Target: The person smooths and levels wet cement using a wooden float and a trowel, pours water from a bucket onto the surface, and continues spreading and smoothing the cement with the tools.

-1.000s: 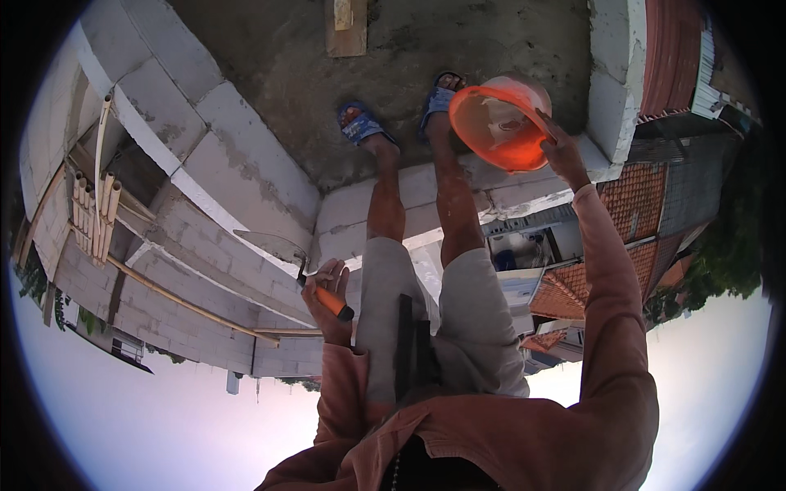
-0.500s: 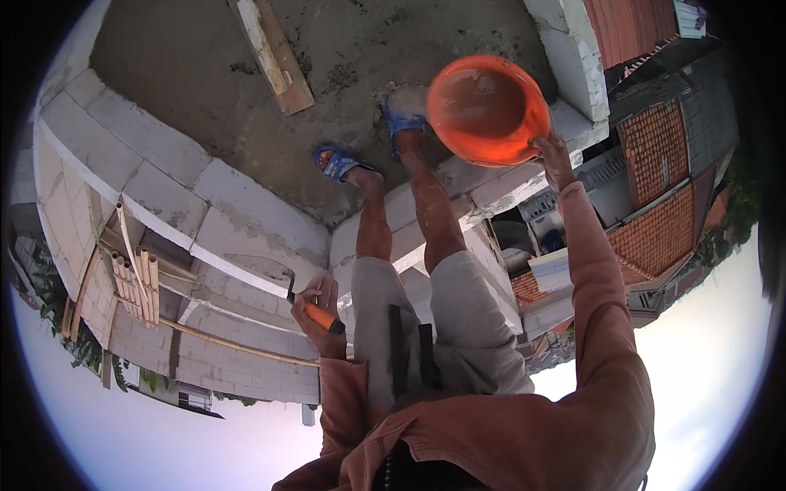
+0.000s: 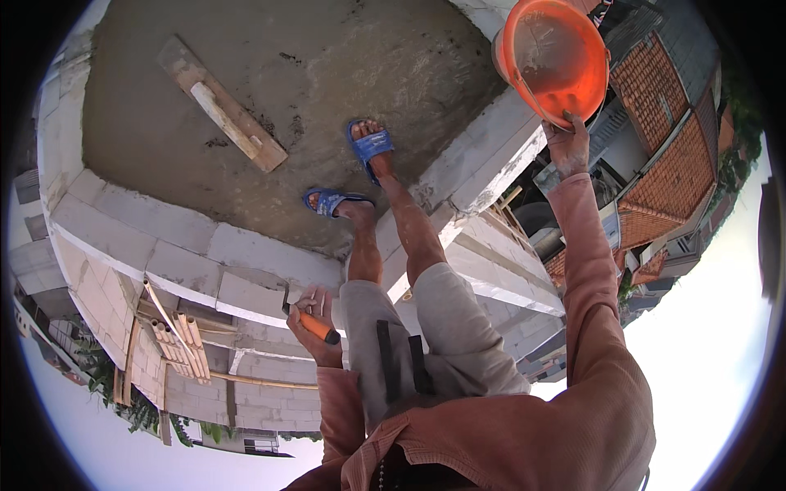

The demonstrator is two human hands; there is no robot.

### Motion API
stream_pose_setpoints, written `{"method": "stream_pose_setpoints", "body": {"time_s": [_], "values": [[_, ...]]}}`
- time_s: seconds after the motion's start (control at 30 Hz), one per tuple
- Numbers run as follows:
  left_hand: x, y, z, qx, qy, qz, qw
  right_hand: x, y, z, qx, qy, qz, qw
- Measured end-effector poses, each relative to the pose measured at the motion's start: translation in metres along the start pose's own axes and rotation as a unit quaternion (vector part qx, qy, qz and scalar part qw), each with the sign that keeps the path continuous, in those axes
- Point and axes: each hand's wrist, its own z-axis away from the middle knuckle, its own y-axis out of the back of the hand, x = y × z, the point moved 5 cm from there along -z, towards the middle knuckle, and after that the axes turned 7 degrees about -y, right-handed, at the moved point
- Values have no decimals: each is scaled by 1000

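At upper right we see our right hand [image 3: 568, 147] with its fingers gripping the rim of an orange bucket [image 3: 555, 53], clipped by the frame's top edge. Left of centre, our left hand [image 3: 313, 340] holds a trowel [image 3: 318, 326] by its handle; we barely distinguish its blade against pale blocks [image 3: 192, 260].

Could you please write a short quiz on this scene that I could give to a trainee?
1. Multiple choice: what colour is the trowel handle in the left hand? A) blue B) orange C) white
2. True or false: the wooden board lies on the grey floor.
3. Fill the gap: the right hand holds an orange ____.

Key: 1. B, orange. 2. True. 3. Bucket.
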Motion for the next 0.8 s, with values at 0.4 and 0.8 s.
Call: {"method": "stream_pose_setpoints", "body": {"time_s": [0.4,0.8], "values": [[2,0,-6,-3,10,-24,1000,-1,20,-56,26,35,-116,992],[-4,-10,20,15,-16,57,998,39,-192,19,-49,-14,323,945]]}}
